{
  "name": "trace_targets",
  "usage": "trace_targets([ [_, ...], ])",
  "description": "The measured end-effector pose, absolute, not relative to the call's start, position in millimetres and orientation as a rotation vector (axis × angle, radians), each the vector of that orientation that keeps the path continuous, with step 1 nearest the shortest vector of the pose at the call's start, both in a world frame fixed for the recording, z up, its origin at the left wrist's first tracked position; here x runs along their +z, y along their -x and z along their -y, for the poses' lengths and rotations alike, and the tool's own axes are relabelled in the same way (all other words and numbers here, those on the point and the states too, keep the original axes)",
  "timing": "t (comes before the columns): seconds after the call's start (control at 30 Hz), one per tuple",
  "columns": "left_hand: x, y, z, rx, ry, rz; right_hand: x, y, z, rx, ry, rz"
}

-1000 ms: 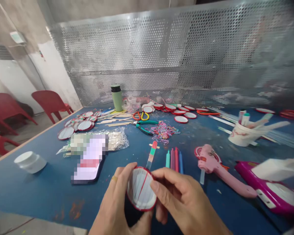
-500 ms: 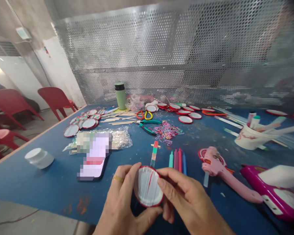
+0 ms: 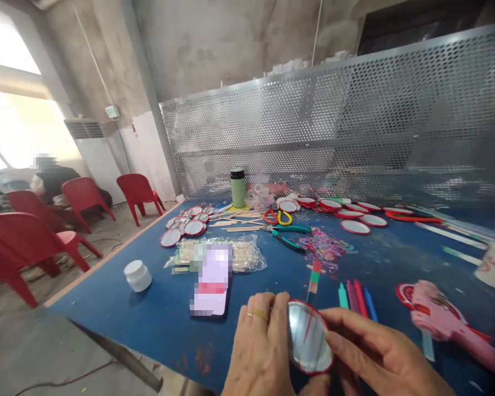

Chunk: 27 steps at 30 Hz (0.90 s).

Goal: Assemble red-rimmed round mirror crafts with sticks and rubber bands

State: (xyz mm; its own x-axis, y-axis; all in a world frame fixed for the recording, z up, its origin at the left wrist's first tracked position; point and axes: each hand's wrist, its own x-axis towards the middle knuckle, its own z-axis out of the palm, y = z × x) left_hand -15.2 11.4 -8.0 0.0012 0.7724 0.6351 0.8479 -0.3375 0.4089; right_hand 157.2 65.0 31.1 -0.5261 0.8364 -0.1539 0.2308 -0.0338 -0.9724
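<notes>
A small round mirror (image 3: pixel 311 342) with a red rim is held low in front of me, between both hands. My left hand (image 3: pixel 259 346), a ring on one finger, grips its left edge with the fingers behind or along the rim. On the opposite edge, the thumb and fingers of my right hand (image 3: pixel 375 349) pinch the rim. A thin red streak shows on the shiny face; I cannot tell whether it is a reflection. Just beyond the mirror lies a flat stick (image 3: pixel 314 279) with red, green and pinkish bands. Several coloured pens (image 3: pixel 358 300) lie beyond my right hand.
A pink glue gun (image 3: pixel 449 319) lies at the right. Pliers (image 3: pixel 286 234), a heap of small coloured bits (image 3: pixel 325 245) and more red-rimmed mirrors (image 3: pixel 355 226) lie farther back. Left are a phone (image 3: pixel 216 275), a white jar (image 3: pixel 137 276) and bagged sticks (image 3: pixel 247 254).
The view has swung left and up, so the table things appear farther right and lower. Both hands still hold the mirror, whose face now looks shinier.
</notes>
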Motion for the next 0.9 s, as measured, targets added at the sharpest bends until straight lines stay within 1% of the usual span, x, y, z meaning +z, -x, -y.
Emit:
trace_targets([
  [0.23,-22.6,20.1,-15.0,-1.238,2.186,1.739,31.8,-154.9,-61.0,1.519,1.085,1.762],
  [0.47,-21.5,25.0,-15.4,-1.19,2.185,1.659,30.5,-154.4,-60.4,1.513,1.114,1.73],
  [0.73,-2.6,27.5,-15.5,-0.865,2.16,1.553,27.0,-154.7,-61.4,1.419,1.142,1.796],
  [0.9,15.8,22.8,-13.4,-0.647,2.175,1.585,24.6,-152.4,-61.0,1.418,1.149,1.847],
])
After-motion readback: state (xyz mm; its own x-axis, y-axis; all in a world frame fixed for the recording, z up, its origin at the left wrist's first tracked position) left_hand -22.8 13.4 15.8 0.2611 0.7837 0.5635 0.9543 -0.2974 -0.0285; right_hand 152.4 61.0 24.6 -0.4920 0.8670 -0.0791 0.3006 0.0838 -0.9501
